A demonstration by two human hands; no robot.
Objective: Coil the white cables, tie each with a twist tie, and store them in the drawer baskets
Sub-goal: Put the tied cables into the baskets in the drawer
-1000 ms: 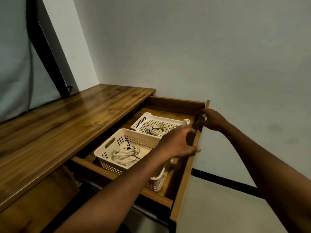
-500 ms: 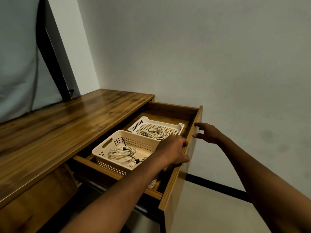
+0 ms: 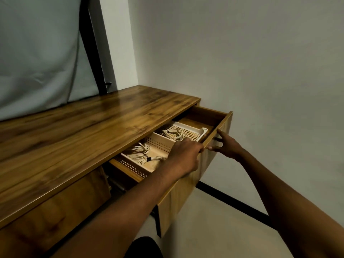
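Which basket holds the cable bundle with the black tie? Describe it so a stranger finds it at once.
Start at the wooden desk and its half-open drawer. Two white perforated baskets sit inside, side by side. It is the nearer basket, beside the left hand; its coiled cable shows a black tie, and its walls are taller than the far basket.

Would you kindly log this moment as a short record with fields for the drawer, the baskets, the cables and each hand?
drawer: drawer partly open under the desk top
baskets: two white perforated baskets inside, near basket and far basket
cables: tied coil in the near basket, another coil in the far basket
left hand: left hand curled over the drawer front's top edge
right hand: right hand, fingers extended, touching the drawer front
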